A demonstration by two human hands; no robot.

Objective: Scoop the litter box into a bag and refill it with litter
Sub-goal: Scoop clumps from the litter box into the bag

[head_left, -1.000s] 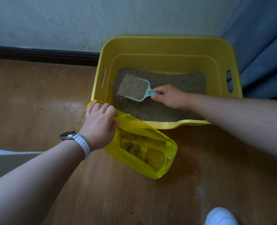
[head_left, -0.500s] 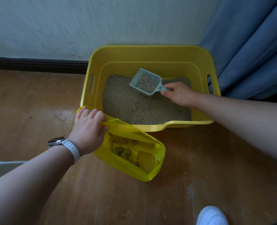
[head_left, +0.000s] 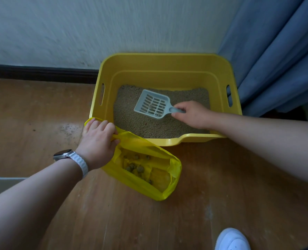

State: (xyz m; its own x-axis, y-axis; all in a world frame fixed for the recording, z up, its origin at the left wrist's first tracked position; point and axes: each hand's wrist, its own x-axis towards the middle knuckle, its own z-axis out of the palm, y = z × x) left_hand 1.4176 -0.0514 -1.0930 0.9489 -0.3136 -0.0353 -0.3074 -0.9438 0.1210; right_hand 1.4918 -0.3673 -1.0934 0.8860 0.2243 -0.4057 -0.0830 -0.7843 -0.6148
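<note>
Wood floor [head_left: 32, 123] takes up most of the view. Pale wall [head_left: 95, 29] behind it with a dark baseboard [head_left: 41, 73] along the bottom. Blue curtain [head_left: 275, 60] hangs on the right, touching or just beside the box's right wall.

Yellow litter box [head_left: 160, 58] sits on the floor, back against the wall, slot handles in both side walls, low lip on the side facing me. Tan litter [head_left: 131, 116] covers its bottom in a fairly even bed.

Yellow bag [head_left: 131, 183] lies on the floor at the box's near-left corner, mouth open toward me, top edge overlapping the box's front lip.

Hands are well apart, each clamped on its own thing. Left hand [head_left: 97, 141] is outside the box, fingers curled over the bag's upper edge, thumb underneath, holding the mouth open. Right hand [head_left: 194, 114] is inside the box over the litter, pinching the scoop handle.

Grey slotted scoop [head_left: 152, 104] has its pan pointing left and away from me, over the middle of the litter bed. Pan is nearly empty, a few bits on the slots. Can't tell if its underside touches the litter.

White shoe [head_left: 231, 239] at the bottom edge, right of centre.

Watch [head_left: 64, 153] with a white band on my left wrist.

Dark clumps [head_left: 135, 167] sit in the bottom of the bag.

Stray grains [head_left: 70, 128] are scattered on the floor just left of the left hand.
</note>
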